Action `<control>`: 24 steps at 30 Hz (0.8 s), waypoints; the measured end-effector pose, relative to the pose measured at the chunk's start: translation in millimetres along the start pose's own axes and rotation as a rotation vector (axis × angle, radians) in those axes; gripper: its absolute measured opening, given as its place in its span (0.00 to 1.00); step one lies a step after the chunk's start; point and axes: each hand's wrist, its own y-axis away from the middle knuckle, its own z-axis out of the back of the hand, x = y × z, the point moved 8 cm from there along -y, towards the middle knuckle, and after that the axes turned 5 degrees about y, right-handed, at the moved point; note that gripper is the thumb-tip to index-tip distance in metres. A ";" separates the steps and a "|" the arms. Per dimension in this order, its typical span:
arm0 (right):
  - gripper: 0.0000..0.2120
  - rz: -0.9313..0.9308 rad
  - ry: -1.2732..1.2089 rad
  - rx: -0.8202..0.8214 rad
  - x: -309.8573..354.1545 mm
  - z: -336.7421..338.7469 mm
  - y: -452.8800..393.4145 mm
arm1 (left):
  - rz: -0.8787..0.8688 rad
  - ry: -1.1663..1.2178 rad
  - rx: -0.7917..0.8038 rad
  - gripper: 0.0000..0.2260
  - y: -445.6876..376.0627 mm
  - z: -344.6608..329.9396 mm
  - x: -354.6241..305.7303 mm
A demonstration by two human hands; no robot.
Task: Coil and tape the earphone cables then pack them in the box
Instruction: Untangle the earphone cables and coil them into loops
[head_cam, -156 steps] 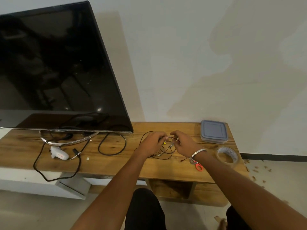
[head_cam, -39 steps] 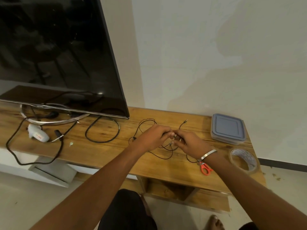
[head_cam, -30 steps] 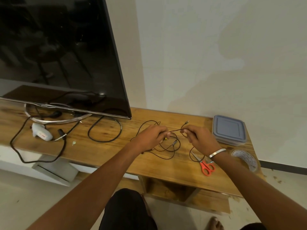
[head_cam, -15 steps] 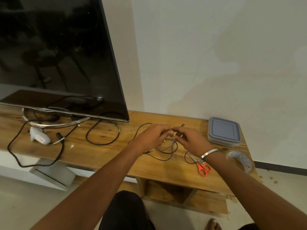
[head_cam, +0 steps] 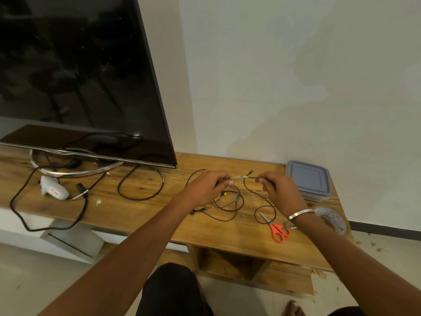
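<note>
A thin black earphone cable [head_cam: 224, 207] lies in loose loops on the wooden table [head_cam: 150, 215], with a small yellow part near its middle. My left hand [head_cam: 208, 187] pinches one stretch of it and my right hand [head_cam: 279, 190] pinches another, so a short length is held taut between them just above the table. A grey-blue lidded plastic box [head_cam: 307, 179] sits shut at the back right. A roll of clear tape [head_cam: 331, 218] lies at the right edge, partly behind my right wrist. Orange-handled scissors [head_cam: 276, 228] lie in front of my right hand.
A large black TV [head_cam: 75, 76] on a metal stand fills the left. A thicker black cable loop [head_cam: 141, 184], a white glue gun [head_cam: 53, 189] and its black cord lie on the left half of the table. An open cubby sits below the table front.
My hands, close together half a second ago, have drawn apart and now stretch a short length of cable between them. The loops on the table have shifted slightly.
</note>
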 end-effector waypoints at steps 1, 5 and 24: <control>0.08 -0.020 -0.005 -0.015 -3.4 0.5 0.9 | 0.007 0.007 -0.009 0.08 0.2 0.7 0.6; 0.08 -0.071 -0.004 -0.010 -16.4 -2.6 3.9 | 0.018 0.005 -0.025 0.08 2.4 4.0 5.4; 0.07 0.078 -0.085 0.125 20.0 -20.3 -4.5 | -0.054 -0.019 0.019 0.09 1.3 -5.4 -9.8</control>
